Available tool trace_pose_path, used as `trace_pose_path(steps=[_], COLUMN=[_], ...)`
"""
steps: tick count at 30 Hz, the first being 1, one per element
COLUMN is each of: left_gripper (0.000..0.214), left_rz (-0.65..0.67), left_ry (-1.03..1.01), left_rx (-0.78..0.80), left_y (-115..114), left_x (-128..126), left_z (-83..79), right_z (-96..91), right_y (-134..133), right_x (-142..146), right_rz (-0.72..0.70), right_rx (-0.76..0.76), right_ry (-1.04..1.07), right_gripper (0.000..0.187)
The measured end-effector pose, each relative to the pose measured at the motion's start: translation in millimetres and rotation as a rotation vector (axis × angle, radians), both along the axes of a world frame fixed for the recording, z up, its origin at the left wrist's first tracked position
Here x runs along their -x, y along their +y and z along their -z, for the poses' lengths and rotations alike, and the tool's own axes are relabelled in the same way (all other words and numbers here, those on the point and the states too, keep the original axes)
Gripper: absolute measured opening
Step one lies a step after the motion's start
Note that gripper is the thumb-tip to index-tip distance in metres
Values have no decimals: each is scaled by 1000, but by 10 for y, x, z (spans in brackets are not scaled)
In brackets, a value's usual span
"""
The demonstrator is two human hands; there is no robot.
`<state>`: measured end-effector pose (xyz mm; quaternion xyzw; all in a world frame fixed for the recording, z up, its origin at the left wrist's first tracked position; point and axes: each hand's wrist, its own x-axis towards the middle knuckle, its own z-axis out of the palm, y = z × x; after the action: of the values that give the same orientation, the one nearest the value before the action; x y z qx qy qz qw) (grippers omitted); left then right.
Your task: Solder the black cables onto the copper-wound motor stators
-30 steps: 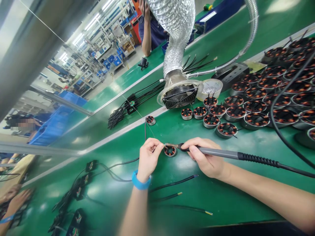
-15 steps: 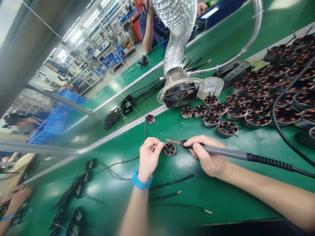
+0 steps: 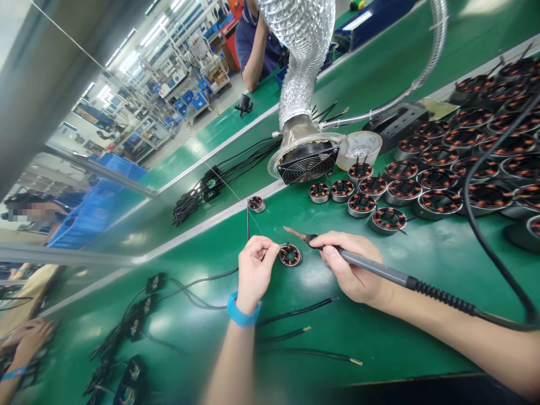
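My right hand (image 3: 356,267) is closed around a grey and black soldering iron (image 3: 371,266), its tip pointing up and left over the bench. With thumb and forefinger pinched, my left hand (image 3: 256,267) holds a thin wire end at the rim of a small motor stator (image 3: 291,255). That stator is a metal ring with copper windings and lies on the green bench. The iron's tip is just above it, apart from it. A thin strand of solder wire (image 3: 230,184) hangs down behind my left hand. A black cable (image 3: 211,277) runs to my left hand.
Many stators (image 3: 441,202) crowd the right side. A fume extractor (image 3: 309,163) with a foil duct stands ahead beside a white tub (image 3: 361,147). Cut cables (image 3: 306,310) lie in front, and cable bundles (image 3: 134,326) at left. Co-workers' hands (image 3: 31,340) show at far left.
The soldering iron's tip has lifted up and away from the stator, and its rear end has dropped. My left hand has stayed almost in place.
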<state>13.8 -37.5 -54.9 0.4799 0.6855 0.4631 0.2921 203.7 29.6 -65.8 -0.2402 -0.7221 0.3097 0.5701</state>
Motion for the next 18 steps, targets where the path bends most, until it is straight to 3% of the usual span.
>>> trace_pose_path(steps=[18], left_gripper=[26], left_rz=[-11], left_ry=[-1], left_rx=[-3], left_y=[-1], left_x=[-12], left_z=[-7], right_z=[48], right_y=[-22], right_x=[17], right_rz=[-15], right_rx=[-14], right_ry=[4], right_gripper=[19])
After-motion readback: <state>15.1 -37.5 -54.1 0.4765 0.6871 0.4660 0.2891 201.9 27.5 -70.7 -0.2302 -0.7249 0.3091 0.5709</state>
